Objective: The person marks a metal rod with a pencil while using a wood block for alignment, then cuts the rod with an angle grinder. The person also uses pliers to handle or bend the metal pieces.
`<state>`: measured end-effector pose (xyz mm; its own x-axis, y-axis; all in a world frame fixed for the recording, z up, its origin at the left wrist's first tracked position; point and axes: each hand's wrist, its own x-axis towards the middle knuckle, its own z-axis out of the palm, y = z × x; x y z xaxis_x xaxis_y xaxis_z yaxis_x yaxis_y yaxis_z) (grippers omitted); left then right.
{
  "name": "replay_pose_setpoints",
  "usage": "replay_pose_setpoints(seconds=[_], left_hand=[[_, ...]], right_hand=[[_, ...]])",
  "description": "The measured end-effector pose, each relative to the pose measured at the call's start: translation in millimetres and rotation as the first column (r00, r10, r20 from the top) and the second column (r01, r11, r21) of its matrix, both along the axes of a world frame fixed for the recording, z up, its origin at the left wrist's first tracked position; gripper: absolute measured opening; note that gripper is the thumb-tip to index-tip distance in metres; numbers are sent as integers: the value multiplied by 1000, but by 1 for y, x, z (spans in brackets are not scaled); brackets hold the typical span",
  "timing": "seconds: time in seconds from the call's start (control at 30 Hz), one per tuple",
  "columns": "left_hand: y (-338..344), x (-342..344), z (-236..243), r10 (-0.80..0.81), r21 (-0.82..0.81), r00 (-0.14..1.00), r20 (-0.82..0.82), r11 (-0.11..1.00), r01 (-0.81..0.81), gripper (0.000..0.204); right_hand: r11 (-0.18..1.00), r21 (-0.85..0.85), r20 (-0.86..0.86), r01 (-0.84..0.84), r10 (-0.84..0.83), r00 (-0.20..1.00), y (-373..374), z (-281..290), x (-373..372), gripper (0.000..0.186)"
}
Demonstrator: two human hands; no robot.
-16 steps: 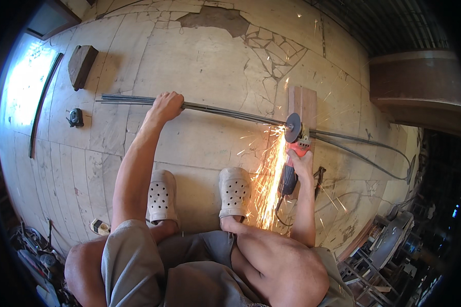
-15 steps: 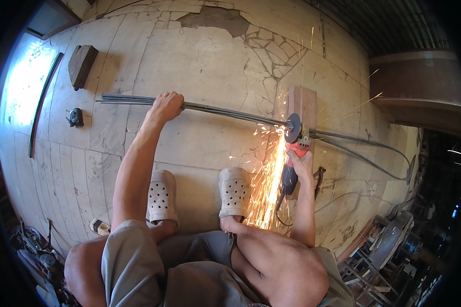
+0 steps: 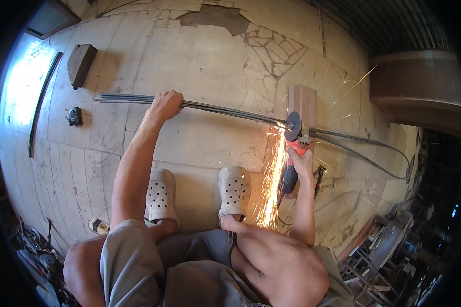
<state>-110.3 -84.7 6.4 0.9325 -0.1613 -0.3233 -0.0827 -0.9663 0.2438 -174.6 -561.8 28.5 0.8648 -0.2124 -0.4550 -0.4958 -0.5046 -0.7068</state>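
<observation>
A bundle of thin dark metal rods (image 3: 220, 111) runs from left to right above my feet, and my left hand (image 3: 167, 105) is closed round it near its left end. In my right hand (image 3: 301, 162) is a red and black angle grinder (image 3: 290, 176), gripped by its body. Its grey cutting disc (image 3: 293, 126) meets the rods over a wooden board (image 3: 303, 102) on the floor. Bright sparks (image 3: 274, 179) stream from the contact down between my right foot and the grinder, with a few flying up and right. The disc hides the exact cut.
My feet stand in beige clogs (image 3: 234, 192). On the left lie a wooden block (image 3: 82, 66), a tape measure (image 3: 75, 116) and a long dark strip (image 3: 42, 107). Bent dark rods (image 3: 366, 153) stretch to the right. Metal clutter (image 3: 386, 245) stands at the lower right.
The spark stream is narrower now. Both hands, the rods and the grinder have stayed almost in place.
</observation>
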Motion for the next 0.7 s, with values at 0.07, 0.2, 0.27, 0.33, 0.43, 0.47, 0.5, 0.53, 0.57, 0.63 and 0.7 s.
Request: replay_pose_setpoints(seconds=[0.07, 0.2, 0.27, 0.33, 0.43, 0.47, 0.5, 0.53, 0.57, 0.63, 0.7], left_hand=[[2, 0, 0, -7, 1, 1000, -10, 1000, 7, 17], [-4, 1, 8, -7, 23, 1000, -29, 1000, 8, 16], [-9, 2, 19, 5, -7, 998, -66, 1000, -5, 16], [1, -3, 2, 5, -2, 1000, 1, 1000, -5, 16], [0, 0, -2, -2, 2, 1000, 5, 1000, 2, 17], [0, 0, -2, 0, 10, 1000, -12, 1000, 0, 17], [1, 0, -3, -3, 8, 1000, -2, 1000, 3, 17], [2, -1, -4, -6, 7, 1000, 8, 1000, 6, 17], [1, -2, -3, -13, 1, 1000, 18, 1000, 13, 17], [-2, 0, -3, -3, 0, 1000, 28, 1000, 3, 14], [0, -1, -4, -2, 7, 1000, 26, 1000, 2, 14]], right_hand=[[999, 52, 48, 15, -18, 999, 1, -2, -3, 35], [1000, 5, 99, -7, 7, 995, 2, 0, -7, 33], [1000, 6, 20, -13, 13, 1000, 5, 11, -3, 33], [999, 34, 1, 0, 0, 1000, 8, 10, -2, 32], [998, 56, 50, 31, -33, 998, 5, 6, -3, 33], [999, 37, 49, 18, -20, 999, 5, 7, -5, 33], [1000, 19, 47, 5, -6, 999, 5, 7, -5, 33], [1000, 2, 64, -8, 8, 998, 5, 6, -4, 33], [1000, -20, 79, -18, 20, 997, 4, 6, -5, 33], [999, -29, 79, -26, 28, 996, 1, 5, -4, 32], [1000, 5, 46, -23, 23, 999, 7, 10, 0, 28]])
